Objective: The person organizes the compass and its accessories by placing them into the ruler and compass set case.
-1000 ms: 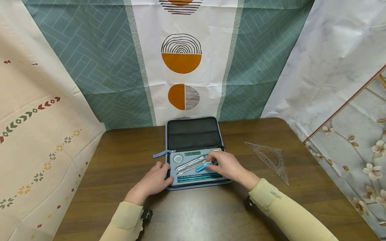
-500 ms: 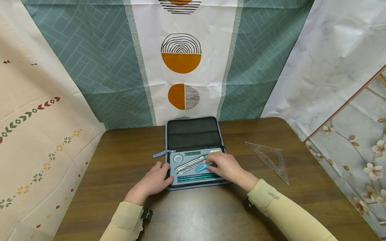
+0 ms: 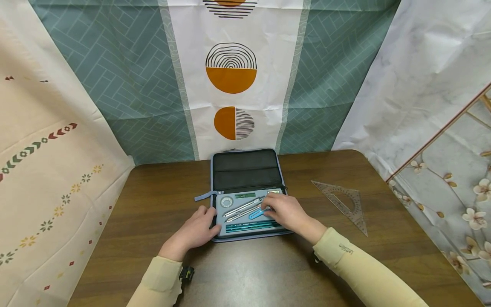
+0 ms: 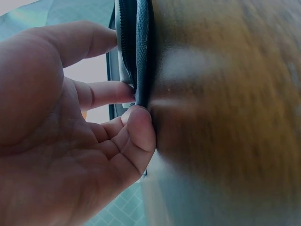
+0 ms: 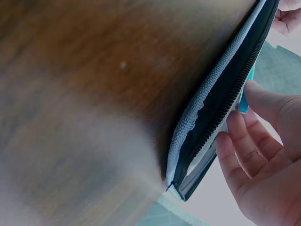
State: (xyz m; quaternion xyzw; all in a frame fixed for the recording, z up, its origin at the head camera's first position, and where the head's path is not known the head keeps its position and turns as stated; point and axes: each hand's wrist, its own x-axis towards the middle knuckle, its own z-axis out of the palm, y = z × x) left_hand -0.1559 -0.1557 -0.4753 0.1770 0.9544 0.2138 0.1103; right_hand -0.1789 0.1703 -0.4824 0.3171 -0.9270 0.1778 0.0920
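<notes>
In the head view an open zip case (image 3: pixel 245 170) holds a grey tray (image 3: pixel 222 232) of drawing tools. My right hand (image 3: pixel 285 209) pinches one end of a slim blue piece (image 3: pixel 257 214) lying in the tray; its exact kind is unclear. In the right wrist view the blue end (image 5: pixel 243 103) shows between thumb and fingertips. My left hand (image 3: pixel 196 227) rests on the case's left edge. The left wrist view has its thumb and index fingertips touching the zipped rim (image 4: pixel 141 47). Beside the blue piece lie a metal compass (image 3: pixel 244 206) and a second metal drawing tool (image 3: pixel 241 215).
Teal pencils (image 3: pixel 249 226) lie along the tray's front. A round white disc (image 3: pixel 226 202) and a small green box (image 3: pixel 244 195) sit at its back. A clear set square (image 3: pixel 343 202) lies on the wooden table (image 3: pixel 161 196), right of the case. Patterned cloth (image 3: pixel 249 85) hangs behind.
The blue piece has gone from slightly tilted to lying flatter in the tray. My right hand has shifted slightly left with it. My left hand stays put.
</notes>
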